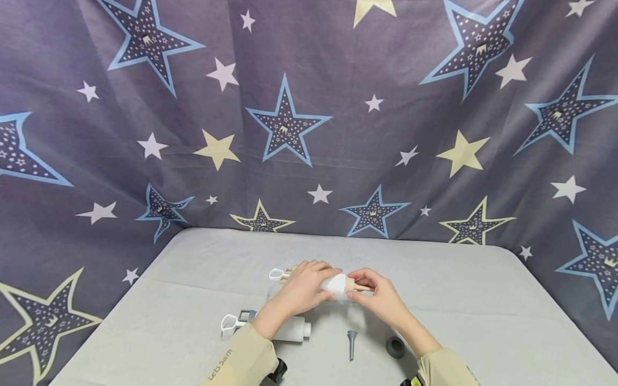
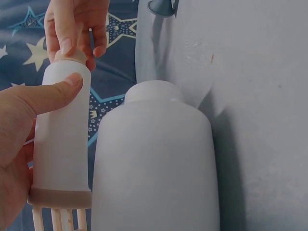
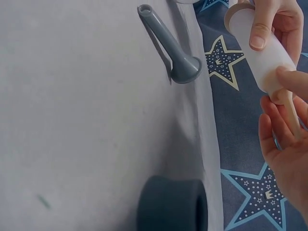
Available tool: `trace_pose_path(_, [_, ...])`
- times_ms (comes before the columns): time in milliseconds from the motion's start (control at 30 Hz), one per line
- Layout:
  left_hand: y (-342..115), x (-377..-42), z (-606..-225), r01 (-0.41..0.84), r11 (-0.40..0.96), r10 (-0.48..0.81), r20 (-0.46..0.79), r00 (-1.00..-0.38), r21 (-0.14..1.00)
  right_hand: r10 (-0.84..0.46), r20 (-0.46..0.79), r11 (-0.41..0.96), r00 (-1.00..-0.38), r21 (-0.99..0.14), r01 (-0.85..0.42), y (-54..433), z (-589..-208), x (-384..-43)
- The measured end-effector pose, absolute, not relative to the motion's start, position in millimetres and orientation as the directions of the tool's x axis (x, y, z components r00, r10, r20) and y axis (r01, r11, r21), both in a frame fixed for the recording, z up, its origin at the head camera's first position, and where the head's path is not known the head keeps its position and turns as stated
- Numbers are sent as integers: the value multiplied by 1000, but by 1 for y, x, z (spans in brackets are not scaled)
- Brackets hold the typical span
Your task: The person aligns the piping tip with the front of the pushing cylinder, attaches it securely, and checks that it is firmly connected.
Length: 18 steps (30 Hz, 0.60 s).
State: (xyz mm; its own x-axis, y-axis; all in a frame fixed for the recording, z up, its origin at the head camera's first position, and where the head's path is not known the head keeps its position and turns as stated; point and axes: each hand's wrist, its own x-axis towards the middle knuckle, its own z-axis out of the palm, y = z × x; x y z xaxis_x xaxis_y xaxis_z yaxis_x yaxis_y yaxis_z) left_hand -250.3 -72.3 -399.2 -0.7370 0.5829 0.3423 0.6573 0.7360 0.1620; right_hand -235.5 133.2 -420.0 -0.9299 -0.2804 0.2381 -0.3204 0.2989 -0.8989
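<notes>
My left hand [image 1: 305,287] grips a white syringe-like tube [image 1: 335,284], its thumb along the side in the left wrist view. The tube has a beige base with prongs [image 2: 60,217] and a white ring handle [image 1: 277,274] at its left end. At the other end, my right hand [image 1: 379,295] pinches the beige nozzle cap [image 1: 350,284] with thumb and fingers. A thin beige spout [image 3: 291,113] extends from that cap over the right palm. The tube lies roughly level above the table; whether the cap is seated tightly cannot be told.
A second white tube [image 1: 292,329] with a grey collar and white ring handle [image 1: 230,324] lies by the left forearm, partly hidden. A grey funnel-shaped nozzle [image 1: 351,346] and dark grey round cap [image 1: 395,347] rest on the grey table [image 1: 473,300]. A star-patterned curtain [image 1: 338,53] hangs behind.
</notes>
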Motion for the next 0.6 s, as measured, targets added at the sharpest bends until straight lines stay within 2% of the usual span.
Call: trace_pose_path(600, [-72,-249,-398,669,729,592,356,-723,144,-257,277,335,-926,-873,-354,135,-431,-243])
